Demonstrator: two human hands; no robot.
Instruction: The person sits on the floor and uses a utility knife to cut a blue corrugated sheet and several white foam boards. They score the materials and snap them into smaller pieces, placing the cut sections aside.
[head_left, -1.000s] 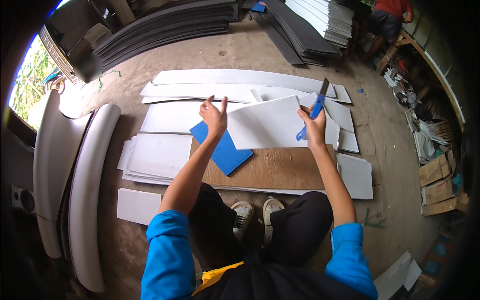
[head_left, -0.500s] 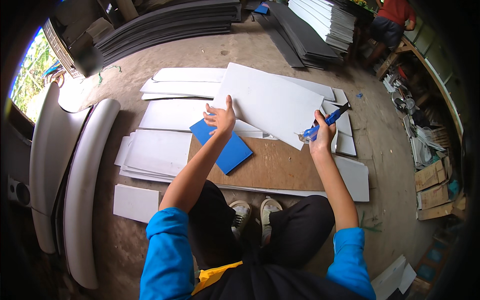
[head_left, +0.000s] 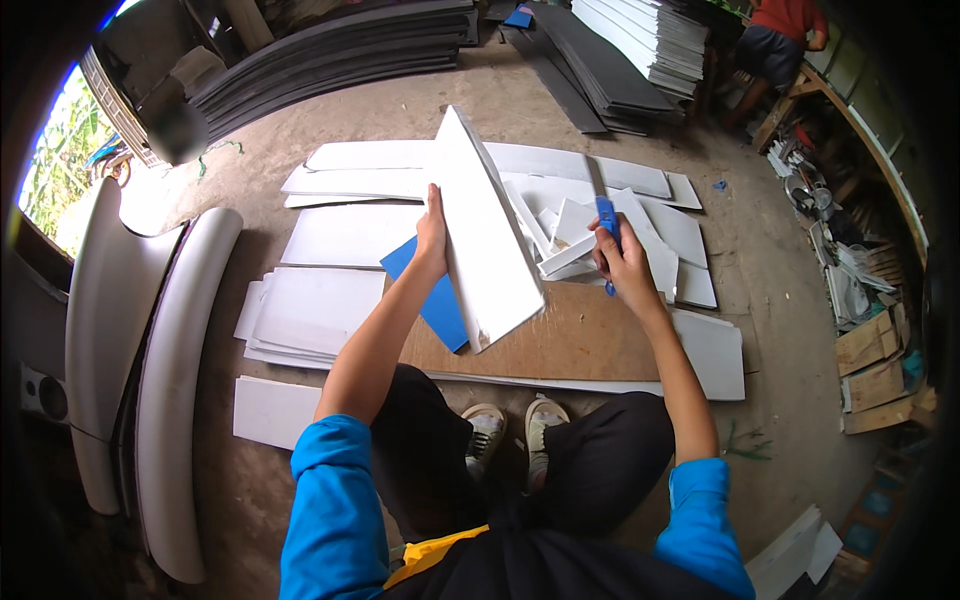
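Note:
My left hand (head_left: 432,240) grips the left edge of a white foam sheet (head_left: 485,240), which is tilted up on its side above the work area; its fingers are partly hidden behind the sheet. In my right hand (head_left: 622,262) is a blue utility knife (head_left: 606,217), its long blade pointing away from me. A blue flat panel (head_left: 440,310) lies under the raised sheet on a brown wooden board (head_left: 590,335). Beyond the board, white offcuts (head_left: 575,225) lie heaped on larger white sheets.
White sheets (head_left: 315,310) are stacked on the left, near two curved white pieces (head_left: 180,400). Dark sheets (head_left: 340,65) and white stacks (head_left: 620,40) stand at the back. Cardboard and clutter (head_left: 865,350) line the right side. Another person (head_left: 780,45) is at the far right.
The white sheet has swung from lying nearly flat to tilted on its side, uncovering the offcuts. My right hand has left its edge, and the knife now points away from me.

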